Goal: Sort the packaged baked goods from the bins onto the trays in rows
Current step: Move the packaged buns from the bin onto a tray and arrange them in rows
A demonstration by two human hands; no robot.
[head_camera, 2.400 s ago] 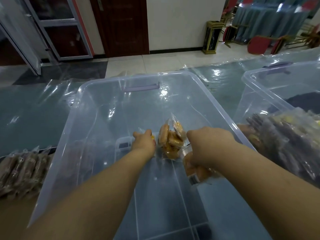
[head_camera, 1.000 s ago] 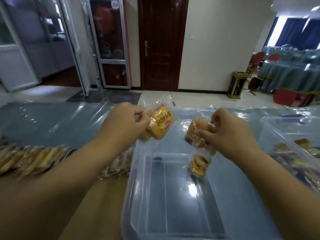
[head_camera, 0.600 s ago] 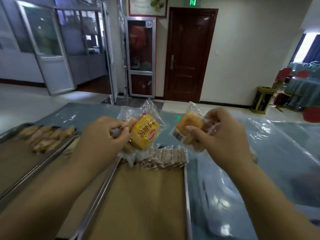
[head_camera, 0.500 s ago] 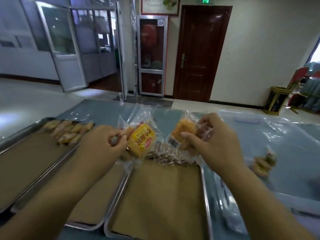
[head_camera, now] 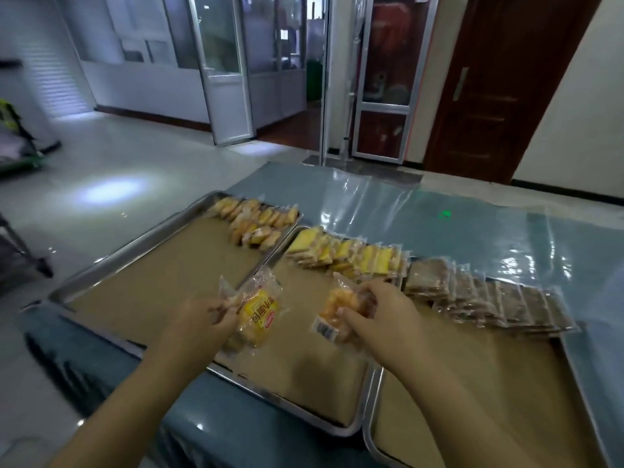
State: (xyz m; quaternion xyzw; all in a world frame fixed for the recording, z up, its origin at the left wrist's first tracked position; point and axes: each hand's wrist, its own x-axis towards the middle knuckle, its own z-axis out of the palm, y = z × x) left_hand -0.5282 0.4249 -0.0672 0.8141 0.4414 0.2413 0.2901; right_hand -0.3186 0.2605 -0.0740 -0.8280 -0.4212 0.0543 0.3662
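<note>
Yellow-labelled packet [head_camera: 258, 314] is being pinched by the wrapper edge in the left hand [head_camera: 206, 319], over the near-left part of the middle tray [head_camera: 314, 373]. Orange packet [head_camera: 337, 312] with a barcode is being gripped by curled fingers of the right hand [head_camera: 381, 315], just beside the first and over the same tray. Its contents are being partly hidden by the fingers. Rows are being kept at the far ends: golden pastries [head_camera: 256, 217] on the left tray [head_camera: 162, 275], yellow slices [head_camera: 351, 256] on the middle, brown packets [head_camera: 489, 298] on the right tray [head_camera: 472, 383], which is being cut off by the frame. The tabletop [head_camera: 472, 231] is being covered by clear plastic. Glass doors [head_camera: 223, 62] and a dark wooden door [head_camera: 499, 79] are being seen behind.
</note>
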